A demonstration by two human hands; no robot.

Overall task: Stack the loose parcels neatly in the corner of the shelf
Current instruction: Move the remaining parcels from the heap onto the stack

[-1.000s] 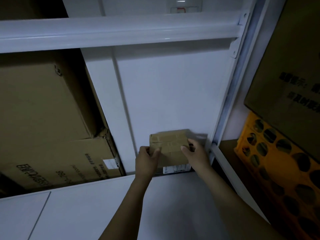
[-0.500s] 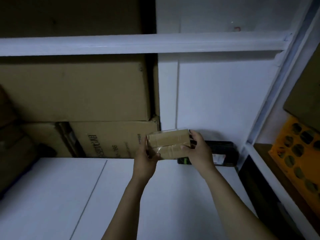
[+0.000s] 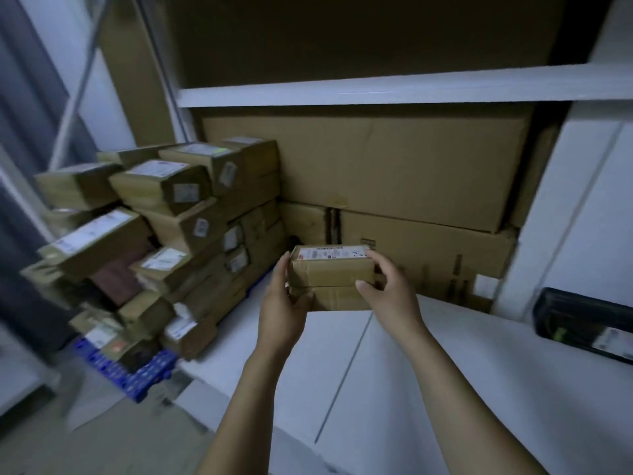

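Held above the white shelf (image 3: 445,354), a small labelled parcel (image 3: 330,272) sits in a two-sided grip, left hand (image 3: 284,303) and right hand (image 3: 387,289) each clasping one end. It is best kept level and set down flush, edges squared to the parcel stack (image 3: 191,228) at left.

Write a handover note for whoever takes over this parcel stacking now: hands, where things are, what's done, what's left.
The left grip and right grip hold one parcel by its sides, over the shelf, in front of the cartons.
A black parcel lies loose at the shelf's right end. A pile stands left of the shelf on a blue pallet.
Done: parcel picked up. Left: set it down in the corner, then fetch the black one.
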